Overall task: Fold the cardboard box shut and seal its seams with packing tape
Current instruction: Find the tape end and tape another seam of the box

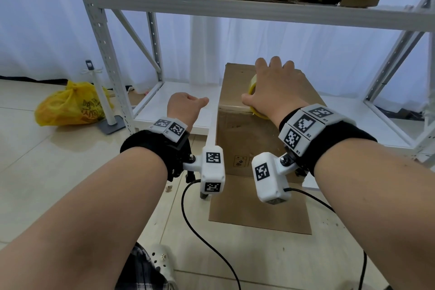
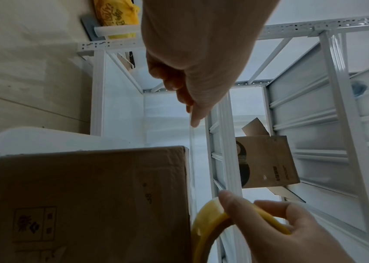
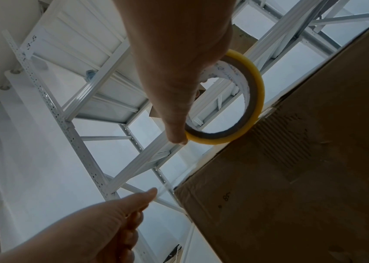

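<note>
Box: the cardboard box (image 1: pixel 263 139) stands tall on the floor against the lower shelf (image 1: pixel 179 101), top folded shut, near face toward the person.
Tape roll: the yellow tape roll (image 1: pixel 253 85) sits at the near edge of the box top, under the right hand (image 1: pixel 273 92).
Right hand: fingers curled round the roll, thumb on its rim.
Left hand: the left hand (image 1: pixel 183 106) is off the box's left side, fingers pinched on the free end of the clear tape strip (image 2: pixel 192 156).
Strip axis: runs left to right, from left hand to roll, along the top's near edge.
Nearer hand: the right is on the box; the left is just beside it.
Coming move, likely: lower the strip onto the seam.
</note>
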The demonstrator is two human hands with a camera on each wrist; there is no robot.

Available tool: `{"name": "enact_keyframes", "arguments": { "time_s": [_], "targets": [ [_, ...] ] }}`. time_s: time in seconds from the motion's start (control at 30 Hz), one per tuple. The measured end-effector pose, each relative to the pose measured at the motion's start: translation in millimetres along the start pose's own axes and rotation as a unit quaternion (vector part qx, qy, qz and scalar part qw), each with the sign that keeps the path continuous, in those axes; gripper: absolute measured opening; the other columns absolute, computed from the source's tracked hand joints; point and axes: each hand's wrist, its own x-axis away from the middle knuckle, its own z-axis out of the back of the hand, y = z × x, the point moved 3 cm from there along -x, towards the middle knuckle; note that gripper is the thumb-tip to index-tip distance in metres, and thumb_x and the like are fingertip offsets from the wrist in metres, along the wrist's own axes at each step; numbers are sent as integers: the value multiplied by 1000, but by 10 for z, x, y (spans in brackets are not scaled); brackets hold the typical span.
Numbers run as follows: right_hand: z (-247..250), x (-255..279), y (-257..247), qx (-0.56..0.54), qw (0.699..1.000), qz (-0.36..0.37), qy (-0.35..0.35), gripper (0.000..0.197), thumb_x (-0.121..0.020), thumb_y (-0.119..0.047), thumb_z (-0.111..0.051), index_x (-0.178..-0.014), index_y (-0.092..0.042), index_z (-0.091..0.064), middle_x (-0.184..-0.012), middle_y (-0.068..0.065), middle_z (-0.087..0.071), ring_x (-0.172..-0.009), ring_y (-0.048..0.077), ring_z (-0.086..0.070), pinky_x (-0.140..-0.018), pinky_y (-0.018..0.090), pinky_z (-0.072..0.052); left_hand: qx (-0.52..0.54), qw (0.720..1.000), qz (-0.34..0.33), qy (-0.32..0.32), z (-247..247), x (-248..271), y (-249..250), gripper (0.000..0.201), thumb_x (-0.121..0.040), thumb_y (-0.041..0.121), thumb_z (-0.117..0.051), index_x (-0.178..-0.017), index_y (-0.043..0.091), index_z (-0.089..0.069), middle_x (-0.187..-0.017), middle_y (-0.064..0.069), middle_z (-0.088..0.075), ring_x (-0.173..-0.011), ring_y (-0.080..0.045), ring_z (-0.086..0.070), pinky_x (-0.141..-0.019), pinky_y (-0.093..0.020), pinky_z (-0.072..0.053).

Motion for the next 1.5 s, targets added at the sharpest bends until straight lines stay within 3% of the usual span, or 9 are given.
{"name": "enact_keyframes", "arguments": {
  "time_s": [0.2, 0.37, 0.53, 0.7, 0.8, 1.0, 1.1, 1.27, 1.5],
  "targets": [
    [-11, -26, -13, 8, 1000, 1, -8, 67, -82, -51, -60, -134, -17, -35, -130, 11, -42, -120, 35, -40, -89, 47, -40, -5, 999, 40, -25, -66, 24, -153, 25, -84, 30, -68, -84, 6, -60, -85, -7, -58, -82, -20, -53, -76, -28, -40],
    [-7, -15, -15, 5, 1000, 4, -8, 66, -83, -50, -60, -134, -17, -35, -131, 11, -41, -121, 35, -39, -90, 47, -39, 46, 991, 122, -43, -91, 38, -263, 33, -85, 31, -67, -66, 7, -55, -67, -1, -54, -58, -16, -45, -60, -26, -38],
    [1, -11, -40, 17, 1000, 9, -6, 65, -84, -48, -59, -134, -16, -35, -132, 11, -40, -122, 35, -39, -90, 47, -39, 90, 980, 166, -58, -112, 58, -300, 30, -84, 32, -68, -67, 11, -56, -62, 1, -51, -49, -13, -39, -47, -21, -30],
    [-2, -8, -33, 15, 1000, 4, -7, 64, -84, -47, -59, -134, -16, -34, -131, 12, -40, -121, 36, -39, -90, 47, -39, 76, 987, 125, -65, -80, -42, -204, 33, -86, 36, -66, -68, 18, -45, -68, 3, -44, -56, -10, -40, -51, -20, -35],
    [2, 1, -25, 11, 1000, 1, -8, 63, -84, -46, -58, -134, -16, -34, -132, 13, -40, -121, 36, -39, -90, 47, -39, 59, 992, 99, -50, -25, -50, -99, 32, -86, 35, -65, -68, 19, -45, -72, 2, -47, -69, -19, -47, -54, -19, -36],
    [17, 10, -21, 9, 1000, 1, -12, 65, -84, -47, -59, -134, -15, -33, -132, 12, -40, -122, 36, -39, -92, 48, -39, 23, 995, 89, -24, -24, -26, -120, 31, -83, 29, -69, -71, 6, -53, -79, -9, -49, -76, -24, -47, -55, -26, -36],
    [18, 6, -26, 10, 1000, 4, -13, 65, -84, -47, -59, -135, -15, -33, -132, 12, -40, -122, 36, -39, -92, 47, -39, 18, 993, 113, -24, -63, 1, -191, 38, -81, 31, -71, -94, -3, -63, -85, -10, -55, -69, -21, -50, -63, -29, -40],
    [7, -4, -11, 6, 1000, 3, -12, 66, -84, -49, -59, -135, -16, -33, -132, 12, -40, -123, 36, -38, -92, 48, -39, 66, 978, 186, -66, -199, 88, -329, 26, -84, 28, -67, -68, 10, -57, -64, -1, -51, -49, -13, -38, -48, -22, -29],
    [-9, -12, -22, 9, 1000, 8, -11, 66, -84, -48, -59, -135, -16, -33, -132, 12, -40, -122, 36, -38, -90, 47, -39, 140, 947, 268, -112, -324, 133, -420, 29, -89, 32, -63, -67, 14, -56, -61, 4, -50, -48, -7, -33, -46, -17, -25]
  ]
}}
